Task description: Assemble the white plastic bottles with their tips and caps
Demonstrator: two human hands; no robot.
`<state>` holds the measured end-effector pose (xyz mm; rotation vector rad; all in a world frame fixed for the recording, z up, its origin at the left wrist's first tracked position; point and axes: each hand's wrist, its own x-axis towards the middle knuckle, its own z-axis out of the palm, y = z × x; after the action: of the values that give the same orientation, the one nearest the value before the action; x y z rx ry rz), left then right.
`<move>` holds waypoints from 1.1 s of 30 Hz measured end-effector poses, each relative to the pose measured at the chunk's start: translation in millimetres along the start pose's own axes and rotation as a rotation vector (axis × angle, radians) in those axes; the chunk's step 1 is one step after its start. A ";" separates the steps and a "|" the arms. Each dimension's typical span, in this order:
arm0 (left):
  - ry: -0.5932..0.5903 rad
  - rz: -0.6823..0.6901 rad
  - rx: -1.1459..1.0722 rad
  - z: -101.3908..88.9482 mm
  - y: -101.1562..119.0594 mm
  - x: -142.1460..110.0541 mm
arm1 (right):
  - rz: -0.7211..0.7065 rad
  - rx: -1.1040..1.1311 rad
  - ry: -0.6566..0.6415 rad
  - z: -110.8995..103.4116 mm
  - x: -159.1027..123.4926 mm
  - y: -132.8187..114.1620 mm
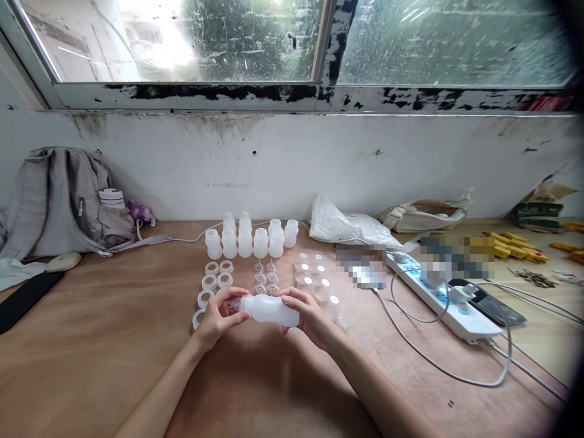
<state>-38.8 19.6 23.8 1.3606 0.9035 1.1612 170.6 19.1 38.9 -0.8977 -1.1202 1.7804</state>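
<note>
A frosted white baby bottle lies sideways between my hands, raised a little above the table. My right hand wraps round its base end. At the neck end, my left hand pinches a clear teat that sits at the bottle's mouth. Behind the hands stand several upright white bottles without tops. White collar rings lie in two columns, partly hidden by my left hand. Clear teats fill the middle columns, and clear caps lie behind my right hand.
A grey backpack leans at the left wall, with a black phone-like slab before it. At right are a plastic bag, a white power strip, looping cables, a phone and yellow pieces.
</note>
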 end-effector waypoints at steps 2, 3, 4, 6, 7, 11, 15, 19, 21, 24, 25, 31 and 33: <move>-0.027 -0.002 -0.001 0.8 -0.8 -0.1 | 0.054 -0.029 0.040 0.5 1.0 1.0; -0.039 -0.004 -0.001 1.2 -1.2 0.0 | 0.081 -0.021 0.043 0.5 1.1 1.3; -0.046 -0.005 -0.001 1.7 -1.5 0.0 | 0.097 0.004 0.034 0.4 0.9 1.3; -0.041 -0.002 0.001 2.4 -1.6 0.2 | 0.094 0.082 -0.020 -0.4 -0.7 0.1; -0.034 -0.002 0.001 2.4 -1.5 0.3 | 0.079 0.122 -0.054 -0.9 -1.7 -1.1; -0.004 -0.010 -0.006 0.9 -1.1 0.8 | 0.064 0.159 -0.127 -2.2 -3.4 -4.4; 0.002 -0.020 -0.031 0.4 -2.7 0.6 | 0.214 -0.014 -0.018 -3.1 2.0 -0.2; -0.027 -0.054 -0.089 3.6 -6.5 -0.7 | 0.423 -0.202 0.177 -5.2 7.8 6.4; -0.011 -0.105 -0.138 6.1 -8.5 -0.9 | 0.380 -0.238 0.272 -5.0 8.6 8.5; 0.014 -0.203 -0.266 10.3 -10.6 -0.3 | 0.152 -0.211 0.353 -2.7 8.2 10.3; 0.020 -0.228 -0.310 11.8 -11.1 0.0 | 0.063 -0.198 0.368 -2.0 7.8 10.4; 0.096 -0.279 -0.455 18.5 -13.1 0.3 | -0.193 -0.303 0.325 -4.1 1.9 -1.8; 0.109 -0.286 -0.464 18.8 -13.3 0.1 | -0.281 -0.343 0.253 -4.5 -1.2 -8.5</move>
<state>-19.3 16.9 11.7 0.7737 0.8093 1.1398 177.3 21.8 45.4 -1.0730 -1.3313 1.2306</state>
